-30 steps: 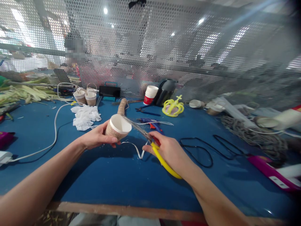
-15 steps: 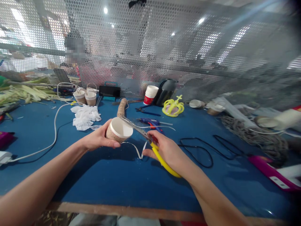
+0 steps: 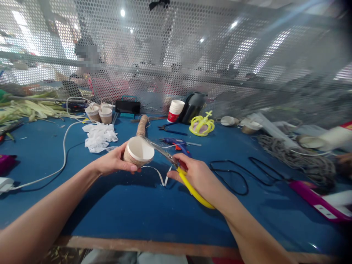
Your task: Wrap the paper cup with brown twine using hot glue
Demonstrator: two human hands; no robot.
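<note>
My left hand is wrapped round a paper cup with a brownish covering on its outside, tilted so its white inside faces me. Yellow-handled scissors are in my right hand, their blades reaching to the cup's far rim. The blades look nearly closed. A thin white strip hangs between the cup and my right hand. Behind the cup lies a roll of brown cord. A blue glue gun rests just beyond the scissors.
Two covered cups stand behind a white lacy cloth. Further right are stacked paper cups, a dark jug, pliers and a yellow crown. A black cable leads to a purple power strip. Grey cord lies at right.
The cup has turned slightly, and the white strip end beyond the scissors no longer reaches as far right. Part of another person's hand now shows at the right edge.
</note>
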